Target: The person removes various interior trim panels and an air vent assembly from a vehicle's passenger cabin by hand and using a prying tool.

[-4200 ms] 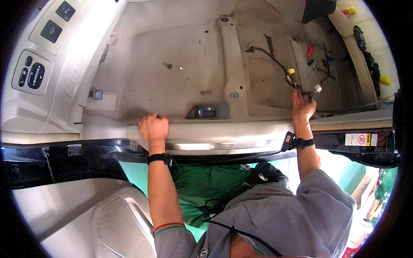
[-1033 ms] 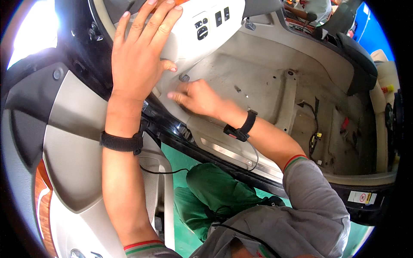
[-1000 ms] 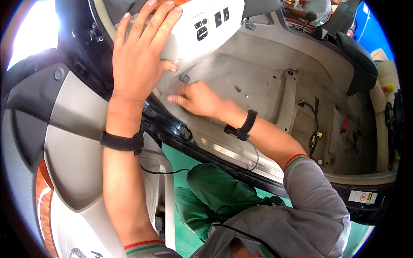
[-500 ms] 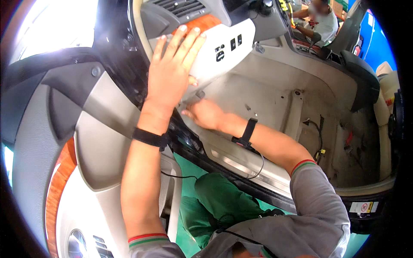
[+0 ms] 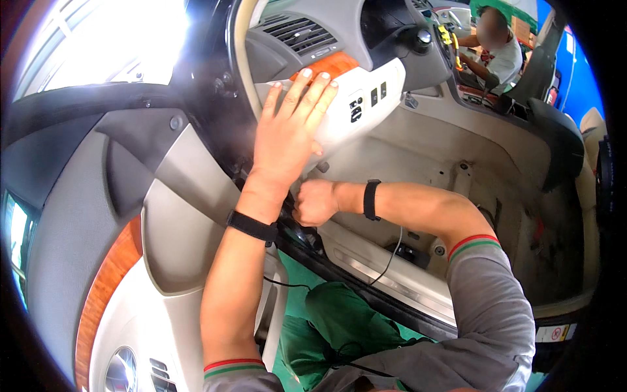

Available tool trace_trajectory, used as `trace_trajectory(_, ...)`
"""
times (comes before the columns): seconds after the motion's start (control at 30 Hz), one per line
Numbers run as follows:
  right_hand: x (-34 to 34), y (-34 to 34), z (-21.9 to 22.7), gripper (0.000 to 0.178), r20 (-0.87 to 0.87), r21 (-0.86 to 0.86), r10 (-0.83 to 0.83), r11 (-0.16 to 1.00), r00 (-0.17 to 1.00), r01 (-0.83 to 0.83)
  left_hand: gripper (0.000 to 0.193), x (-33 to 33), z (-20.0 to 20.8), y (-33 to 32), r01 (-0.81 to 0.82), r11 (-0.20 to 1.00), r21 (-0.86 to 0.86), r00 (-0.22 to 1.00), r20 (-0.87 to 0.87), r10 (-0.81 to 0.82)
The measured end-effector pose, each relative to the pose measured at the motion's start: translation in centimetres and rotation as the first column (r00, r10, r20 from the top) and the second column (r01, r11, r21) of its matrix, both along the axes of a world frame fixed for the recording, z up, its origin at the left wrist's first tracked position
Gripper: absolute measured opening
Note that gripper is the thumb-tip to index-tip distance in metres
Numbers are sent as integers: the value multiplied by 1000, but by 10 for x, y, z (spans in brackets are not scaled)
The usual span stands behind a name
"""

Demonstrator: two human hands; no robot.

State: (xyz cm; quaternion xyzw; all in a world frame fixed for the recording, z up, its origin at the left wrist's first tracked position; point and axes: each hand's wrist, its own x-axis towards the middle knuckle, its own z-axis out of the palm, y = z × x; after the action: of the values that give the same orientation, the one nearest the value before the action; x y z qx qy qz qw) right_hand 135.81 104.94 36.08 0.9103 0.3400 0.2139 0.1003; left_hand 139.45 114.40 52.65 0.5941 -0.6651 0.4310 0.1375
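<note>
My left hand [image 5: 287, 134] lies flat against the white lower dashboard panel [image 5: 385, 85], fingers stretched up to its wood-grain trim [image 5: 334, 64]. Black switches [image 5: 378, 95] sit in the panel right of the hand. Lower down, my right hand [image 5: 315, 203] is closed into a fist beside the car's front door pillar, close to the panel's underside. Whatever its fingers hold, if anything, is hidden. A black strap circles each wrist.
On the left the car door [image 5: 163, 228] stands wide. A metal-topped sill [image 5: 392, 282] runs below my right arm, beside the stripped cabin floor [image 5: 418, 157]. A thin black cable [image 5: 390, 261] hangs from my right wrist. Beyond the cabin another person [image 5: 508, 68] works.
The view has shifted, so the car appears lower and further right. My left hand stays pressed on the panel. My right hand, blurred before, now shows as a tight fist, lower beside the pillar.
</note>
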Motion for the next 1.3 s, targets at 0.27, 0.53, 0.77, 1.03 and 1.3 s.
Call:
trace_trajectory(0.27,17,7,3,23,-211,-89,-58,995,976,40,105,3,-1,4,6,1000,-18,1000,-13,-6)
trace_trajectory(0.53,43,-20,6,22,306,-7,110,994,946,-113,104,9,-4,-1,63,998,-24,998,-24,-63)
trace_trajectory(0.77,-72,22,118,18,450,154,-49,988,892,-24,103,17,-6,1,73,993,-90,997,22,-71)
trace_trajectory(1.03,-45,-17,251,59,642,357,-553,828,531,432,106,24,-24,12,68,993,-95,984,-161,-83)
trace_trajectory(1.3,-22,-25,258,62,546,354,-555,832,628,427,120,32,-53,8,-17,952,-307,877,-462,-134)
